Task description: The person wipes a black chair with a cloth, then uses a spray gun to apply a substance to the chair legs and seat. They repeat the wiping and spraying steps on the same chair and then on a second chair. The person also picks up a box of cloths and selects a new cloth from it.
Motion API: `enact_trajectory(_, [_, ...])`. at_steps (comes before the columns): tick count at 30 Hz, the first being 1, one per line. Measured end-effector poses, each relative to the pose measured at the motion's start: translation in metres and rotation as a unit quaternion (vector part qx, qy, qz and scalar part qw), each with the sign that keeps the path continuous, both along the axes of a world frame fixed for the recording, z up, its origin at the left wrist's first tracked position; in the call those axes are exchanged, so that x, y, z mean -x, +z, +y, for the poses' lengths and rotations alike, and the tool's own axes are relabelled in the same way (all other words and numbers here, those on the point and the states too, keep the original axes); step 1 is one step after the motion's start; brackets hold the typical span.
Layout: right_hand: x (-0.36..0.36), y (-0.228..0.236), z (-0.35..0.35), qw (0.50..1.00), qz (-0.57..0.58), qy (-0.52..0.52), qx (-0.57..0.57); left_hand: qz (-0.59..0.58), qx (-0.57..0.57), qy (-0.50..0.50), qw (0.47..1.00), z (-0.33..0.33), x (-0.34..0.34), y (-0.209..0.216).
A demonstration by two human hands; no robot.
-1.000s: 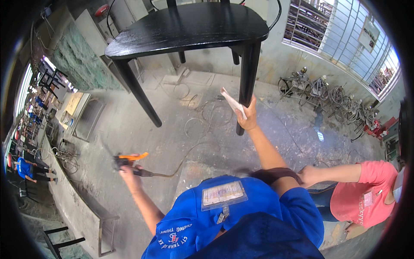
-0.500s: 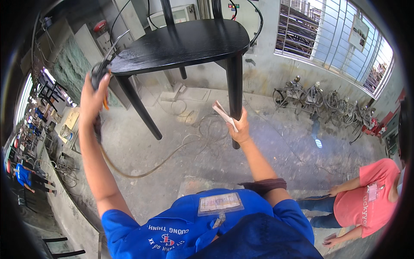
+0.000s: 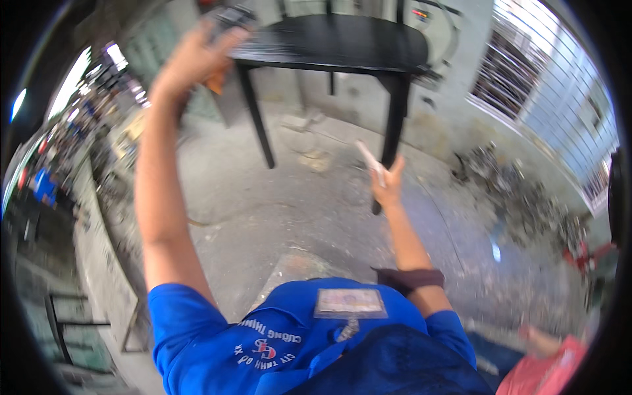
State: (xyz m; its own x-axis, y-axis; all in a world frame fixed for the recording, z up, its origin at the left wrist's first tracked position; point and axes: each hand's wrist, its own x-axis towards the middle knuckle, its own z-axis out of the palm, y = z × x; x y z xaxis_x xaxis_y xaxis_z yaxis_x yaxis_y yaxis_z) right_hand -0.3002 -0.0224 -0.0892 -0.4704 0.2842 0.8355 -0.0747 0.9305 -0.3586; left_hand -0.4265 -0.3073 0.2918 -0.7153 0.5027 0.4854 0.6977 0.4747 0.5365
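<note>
A black wooden chair [image 3: 329,43] with a rounded seat is held up in front of me, legs pointing down. My left hand [image 3: 191,62], raised high at the seat's left edge, grips a dark grey hand tool [image 3: 232,18] with an orange part below. The tool looks like an air tool, but blur hides its exact kind. My right hand [image 3: 388,187] wraps round the lower part of the near right chair leg [image 3: 397,112]. A folded pinkish sheet [image 3: 368,158], perhaps sandpaper, is tucked in that same hand beside the leg.
A hose [image 3: 243,214] lies across the concrete floor. Metal gear and coiled lines [image 3: 507,184] stand along the right wall under a barred window [image 3: 520,66]. At lower right is a co-worker in a pink shirt [image 3: 550,368]. A low ledge [image 3: 99,230] runs along the left.
Both my hands and the chair have shifted up and right in view, the left hand most. The view has swung, and the co-worker has slid toward the lower right edge.
</note>
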Motion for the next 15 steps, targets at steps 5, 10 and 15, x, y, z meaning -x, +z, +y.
enact_trajectory(5, [0.005,0.003,-0.007,0.999,0.024,0.010,0.041,-0.138,0.015,-0.251,0.958,-0.081,0.000,-0.103])
enact_trajectory(10, [0.002,0.002,-0.008,0.999,0.041,-0.018,0.005,-0.159,-0.090,0.098,0.978,-0.133,0.029,-0.145])
enact_trajectory(15, [0.008,0.003,-0.009,0.997,0.075,-0.012,-0.020,-0.008,-0.096,0.126,0.987,-0.142,0.022,-0.129])
